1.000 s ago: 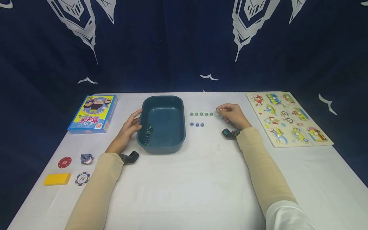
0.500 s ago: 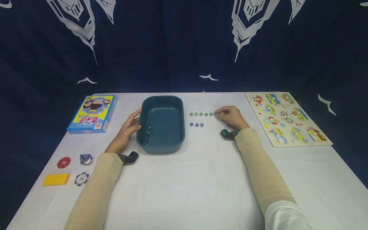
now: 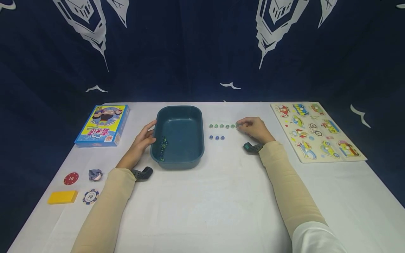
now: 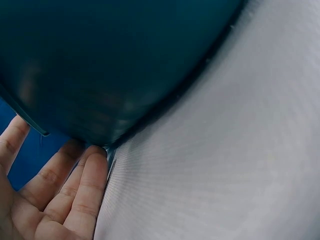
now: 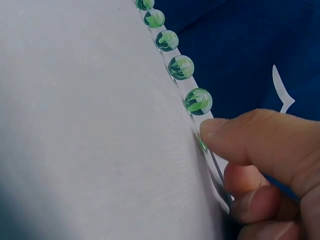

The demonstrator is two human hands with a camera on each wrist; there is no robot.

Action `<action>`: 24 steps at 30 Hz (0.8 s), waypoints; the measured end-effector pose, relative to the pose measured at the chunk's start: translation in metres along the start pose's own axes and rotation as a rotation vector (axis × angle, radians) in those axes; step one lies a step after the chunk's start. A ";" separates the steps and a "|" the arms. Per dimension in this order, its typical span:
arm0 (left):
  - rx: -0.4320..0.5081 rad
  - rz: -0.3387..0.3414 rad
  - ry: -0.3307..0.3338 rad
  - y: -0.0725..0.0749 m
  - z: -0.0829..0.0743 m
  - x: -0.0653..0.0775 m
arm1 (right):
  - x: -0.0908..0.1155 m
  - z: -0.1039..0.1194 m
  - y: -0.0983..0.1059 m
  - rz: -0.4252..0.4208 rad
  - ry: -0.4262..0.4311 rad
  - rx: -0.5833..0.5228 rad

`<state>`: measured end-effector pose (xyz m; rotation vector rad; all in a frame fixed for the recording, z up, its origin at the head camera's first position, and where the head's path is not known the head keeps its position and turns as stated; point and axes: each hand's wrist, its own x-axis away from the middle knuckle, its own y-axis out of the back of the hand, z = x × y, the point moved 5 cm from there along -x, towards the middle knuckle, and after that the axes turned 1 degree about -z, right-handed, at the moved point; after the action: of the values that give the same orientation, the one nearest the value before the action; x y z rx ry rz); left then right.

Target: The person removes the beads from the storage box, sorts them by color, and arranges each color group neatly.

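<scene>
My right hand [image 3: 254, 127] pinches a green marble [image 5: 203, 144] at the right end of a row of green marbles [image 3: 222, 126]. Thumb and fingers cover most of that marble in the right wrist view, and it sits close beside the last one in the row. Nearer to me lie three blue marbles [image 3: 217, 137] in a shorter row. My left hand [image 3: 139, 144] touches the left wall of a dark teal tub [image 3: 186, 140], its fingers fairly straight against the outside. Several green and dark marbles [image 3: 162, 147] gather along the tub's left side.
A yellow and blue box [image 3: 101, 124] lies at the back left. Toward the front left are a red chip [image 3: 71, 178], a small shark figure [image 3: 95, 175], a yellow block [image 3: 62, 197] and a white-and-blue chip [image 3: 90, 196]. A picture puzzle board [image 3: 316, 131] lies on the right.
With the green marble in its pinch, my right hand has come slightly left and down to the end of the row. My left hand stays at the tub.
</scene>
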<state>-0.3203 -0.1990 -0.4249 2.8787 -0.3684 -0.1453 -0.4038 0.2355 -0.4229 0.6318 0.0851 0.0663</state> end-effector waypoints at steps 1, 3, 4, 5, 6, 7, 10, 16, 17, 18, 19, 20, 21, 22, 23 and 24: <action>0.002 0.000 -0.001 0.000 0.000 0.000 | -0.001 0.000 0.000 0.002 0.003 -0.013; 0.007 -0.001 -0.004 0.001 0.000 0.000 | -0.003 0.000 0.000 0.006 0.006 -0.039; 0.009 -0.002 -0.006 0.001 0.001 0.000 | -0.003 0.000 0.000 0.009 0.000 -0.057; 0.009 -0.003 -0.005 0.002 0.001 0.001 | -0.003 0.001 0.001 0.009 -0.004 -0.074; 0.010 -0.004 -0.004 0.002 0.001 0.001 | -0.003 0.003 0.001 0.009 -0.009 -0.092; 0.011 -0.004 -0.003 0.002 0.001 0.001 | -0.003 0.006 0.002 0.008 -0.009 -0.099; 0.006 -0.004 0.004 0.002 0.002 0.002 | -0.001 0.021 0.007 -0.012 0.005 -0.121; -0.014 -0.002 0.019 0.003 0.004 0.003 | 0.006 0.074 0.005 0.028 0.117 -0.203; -0.014 -0.002 0.019 0.004 0.004 0.003 | 0.007 0.085 0.002 0.054 0.135 -0.210; -0.014 -0.001 0.018 0.004 0.004 0.003 | 0.008 0.096 -0.002 0.083 0.151 -0.208; -0.012 0.000 0.015 0.004 0.004 0.002 | 0.009 0.107 -0.006 0.116 0.170 -0.195; -0.010 0.001 0.015 0.004 0.003 0.002 | 0.012 0.120 -0.011 0.153 0.185 -0.184; -0.008 0.000 0.012 0.003 0.003 0.001 | 0.012 0.131 -0.017 0.193 0.211 -0.167; -0.004 0.001 0.008 0.003 0.002 0.000 | 0.012 0.140 -0.024 0.238 0.230 -0.149; 0.001 -0.002 0.003 0.002 0.002 0.000 | 0.012 0.150 -0.031 0.288 0.258 -0.128; 0.006 -0.004 -0.002 0.002 0.002 -0.001 | 0.011 0.158 -0.039 0.340 0.287 -0.101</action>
<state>-0.3221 -0.2006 -0.4263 2.8857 -0.3644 -0.1476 -0.3751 0.1120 -0.3194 0.5277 0.2496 0.4872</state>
